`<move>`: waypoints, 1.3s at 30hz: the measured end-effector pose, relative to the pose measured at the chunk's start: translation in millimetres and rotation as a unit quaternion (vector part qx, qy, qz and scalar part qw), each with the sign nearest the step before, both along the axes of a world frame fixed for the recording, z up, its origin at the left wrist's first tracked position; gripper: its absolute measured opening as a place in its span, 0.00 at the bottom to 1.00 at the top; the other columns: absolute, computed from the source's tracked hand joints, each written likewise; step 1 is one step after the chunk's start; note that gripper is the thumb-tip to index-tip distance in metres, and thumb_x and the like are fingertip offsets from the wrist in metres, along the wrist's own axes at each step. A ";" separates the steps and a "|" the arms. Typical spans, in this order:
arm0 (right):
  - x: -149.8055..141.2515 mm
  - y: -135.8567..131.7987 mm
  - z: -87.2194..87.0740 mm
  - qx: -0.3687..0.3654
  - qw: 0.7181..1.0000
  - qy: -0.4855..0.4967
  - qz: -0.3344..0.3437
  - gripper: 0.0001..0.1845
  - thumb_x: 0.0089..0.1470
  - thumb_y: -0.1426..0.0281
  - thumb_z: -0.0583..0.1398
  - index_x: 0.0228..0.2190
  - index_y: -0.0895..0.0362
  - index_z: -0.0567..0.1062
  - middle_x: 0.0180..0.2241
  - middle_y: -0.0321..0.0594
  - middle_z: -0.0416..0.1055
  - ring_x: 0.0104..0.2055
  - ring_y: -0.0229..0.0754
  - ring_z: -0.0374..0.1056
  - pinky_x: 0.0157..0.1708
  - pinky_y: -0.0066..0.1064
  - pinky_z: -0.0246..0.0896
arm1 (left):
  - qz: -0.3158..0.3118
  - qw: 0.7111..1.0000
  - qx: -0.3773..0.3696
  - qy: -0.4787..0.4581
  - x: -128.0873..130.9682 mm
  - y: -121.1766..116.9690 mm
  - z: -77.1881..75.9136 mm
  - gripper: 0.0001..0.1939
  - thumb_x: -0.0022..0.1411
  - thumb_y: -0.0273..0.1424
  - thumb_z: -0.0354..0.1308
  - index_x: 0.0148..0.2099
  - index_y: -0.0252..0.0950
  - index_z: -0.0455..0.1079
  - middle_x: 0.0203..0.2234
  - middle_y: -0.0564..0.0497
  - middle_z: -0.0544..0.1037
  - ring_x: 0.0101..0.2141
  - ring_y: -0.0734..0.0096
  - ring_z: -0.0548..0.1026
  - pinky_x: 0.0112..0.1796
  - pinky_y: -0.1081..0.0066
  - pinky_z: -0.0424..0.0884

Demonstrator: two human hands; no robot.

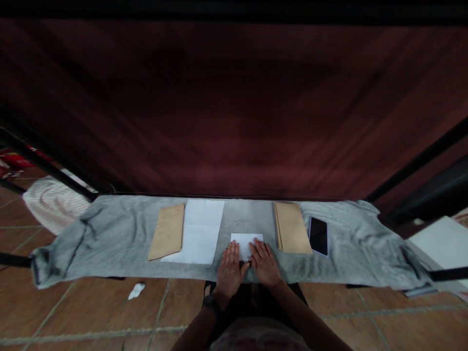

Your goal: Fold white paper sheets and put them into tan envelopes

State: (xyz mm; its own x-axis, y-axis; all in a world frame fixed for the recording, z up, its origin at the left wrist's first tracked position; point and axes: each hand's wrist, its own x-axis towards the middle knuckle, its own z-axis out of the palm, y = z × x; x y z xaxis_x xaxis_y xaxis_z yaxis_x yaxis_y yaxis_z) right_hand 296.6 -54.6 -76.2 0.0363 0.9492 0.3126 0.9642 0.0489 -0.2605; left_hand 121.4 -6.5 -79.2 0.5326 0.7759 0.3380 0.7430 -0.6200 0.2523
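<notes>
Both hands flat, fingers extended, palms down, nothing gripped. Left hand [229, 269] lies on the left part of a small white paper [245, 244], right hand [265, 263] on its right part; thumbs near each other at the paper's near edge. Paper lies flat under the fingers, its far edge sticking out just beyond the fingertips. Can't tell if it's folded.

Just left of the left hand: larger white sheet [200, 231], flat, with a brown envelope [167, 233] overlapping its left side. Right of the right hand: stacked brown envelopes [294, 228], then a phone [318, 236], dark screen up, just past them. Everything sits on a grey cloth [120, 239] under the hands. Dark watch [211, 302] on left wrist. Crumpled white scrap [136, 291] on floor, well left of the hands.
</notes>
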 end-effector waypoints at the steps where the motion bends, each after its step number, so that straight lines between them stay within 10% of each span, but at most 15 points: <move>1: -0.4 -0.1 0.0 0.002 1.000 0.001 -0.001 0.26 0.67 0.68 0.51 0.64 0.54 0.65 0.66 0.46 0.60 0.67 0.49 0.57 0.67 0.49 0.47 | 0.006 1.000 0.004 -0.003 -1.3 -0.6 -0.8 0.37 0.70 0.46 0.48 0.73 0.33 0.47 0.67 0.35 0.61 0.66 0.50 0.59 0.62 0.51 0.59; 39: 13.6 -42.7 2.9 0.006 0.998 -0.045 0.034 0.30 0.69 0.65 0.49 0.67 0.61 0.56 0.66 0.50 0.60 0.68 0.50 0.56 0.66 0.47 0.49 | -0.100 0.995 0.004 -0.010 -30.2 -16.4 11.9 0.32 0.70 0.30 0.46 0.73 0.32 0.47 0.68 0.39 0.59 0.68 0.55 0.55 0.65 0.52 0.57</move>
